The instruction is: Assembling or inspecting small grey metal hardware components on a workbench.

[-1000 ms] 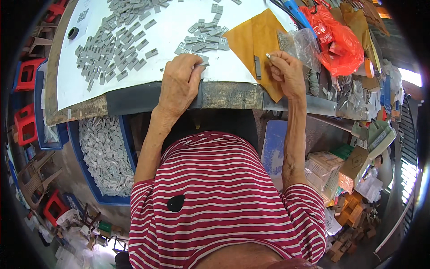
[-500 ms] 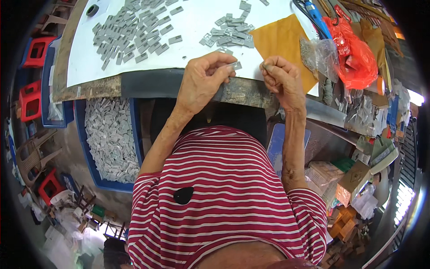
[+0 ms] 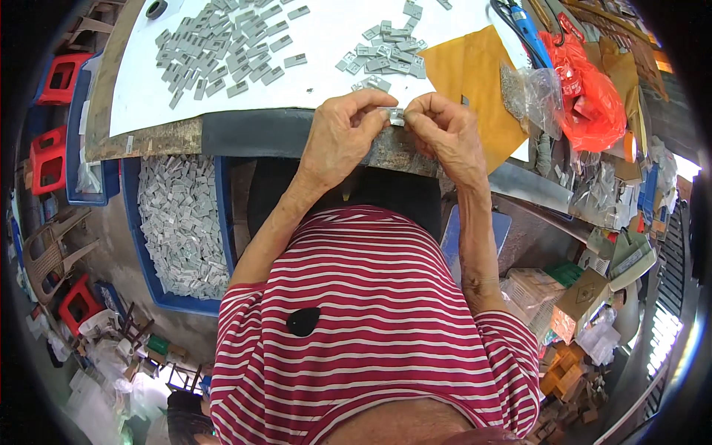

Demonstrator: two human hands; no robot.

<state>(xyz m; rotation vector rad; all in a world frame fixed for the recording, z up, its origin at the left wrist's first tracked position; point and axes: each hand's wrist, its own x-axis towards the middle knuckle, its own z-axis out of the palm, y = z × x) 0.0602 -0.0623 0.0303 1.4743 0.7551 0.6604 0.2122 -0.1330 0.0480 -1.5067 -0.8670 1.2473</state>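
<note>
On the far left, red stools point(image 3: 49, 159) stand on the floor, near a brown chair point(image 3: 53, 252). Next comes a big blue tub point(image 3: 185, 303), low down beside the table point(image 3: 167, 141). It is full of little pale grey bits point(image 3: 182, 230). Up on the table lies a white sheet point(image 3: 311, 67). A small black ring point(image 3: 156, 9) sits near its left side, and to the right of that is a big spread of flat grey pieces point(image 3: 230, 55), many on top of each other.

The left hand point(image 3: 343, 137) is over the front edge of the table. Its thumb and fingers pinch one small grey piece point(image 3: 397, 116). That piece is between the two hands, with its right end by the other fingers. Behind it, on the sheet, is a smaller heap of grey pieces point(image 3: 386, 52).

The right hand point(image 3: 449, 137) comes in from the other side. Its fingers are curled and close together at the right end of the piece. I cannot tell if they grip it or hold something tiny, because the fingers hide it. Below the hands is a red and white striped shirt point(image 3: 371, 311).

To the right lies orange-brown paper point(image 3: 478, 74), then a clear plastic bag point(image 3: 540, 93), a blue tool point(image 3: 528, 26) and a bright red bag point(image 3: 582, 96).
</note>
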